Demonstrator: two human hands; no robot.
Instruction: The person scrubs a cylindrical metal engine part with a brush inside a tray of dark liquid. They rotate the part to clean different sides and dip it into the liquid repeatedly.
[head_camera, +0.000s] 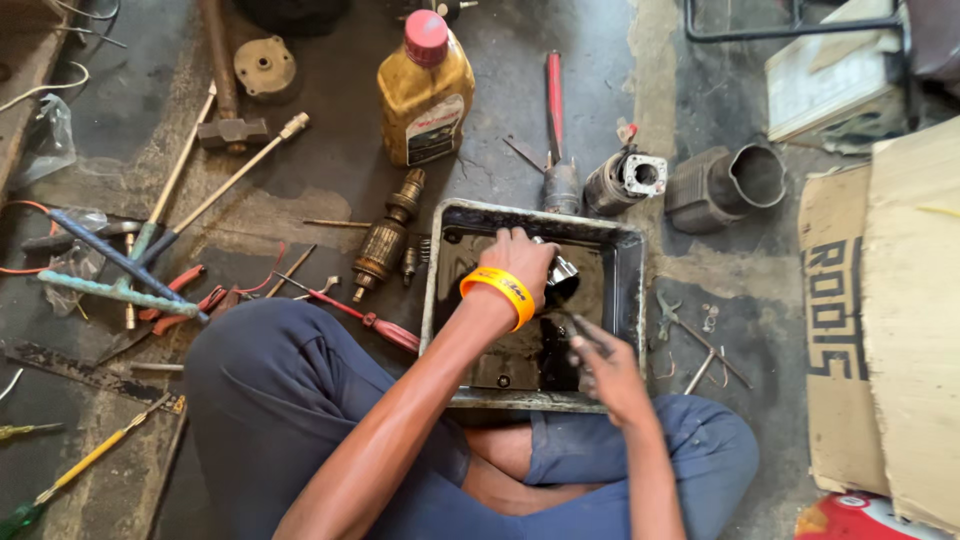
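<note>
Grey concrete floor (330, 170), oil-stained, lies under the seated person and a wide scatter of tools. Largest at the right is a cardboard box (885, 320), then the ribbed metal housing (722, 185) beside it. In front of the crossed legs sits a rectangular metal tray (628, 262) holding dark, dirty liquid. Above it stand a yellow oil bottle (425, 90) with a red cap, a motor armature (385, 240) just left of the tray, and a red-handled screwdriver (375, 322) touching the knee.

Inside the tray, the left hand (520, 262), with an orange wristband, is closed around a small shiny metal part (560, 275), held over the liquid. The right hand (605, 365) pinches a thin dark tool (580, 328), possibly a brush, its tip near the part; the fingers are wrapped tight.

As a judgement, the cleaning of this part looks mid-way: its upper face shows bright metal, while the armature, housing and a cylindrical piece (625, 180) lie outside the tray, seemingly unwashed.
</note>
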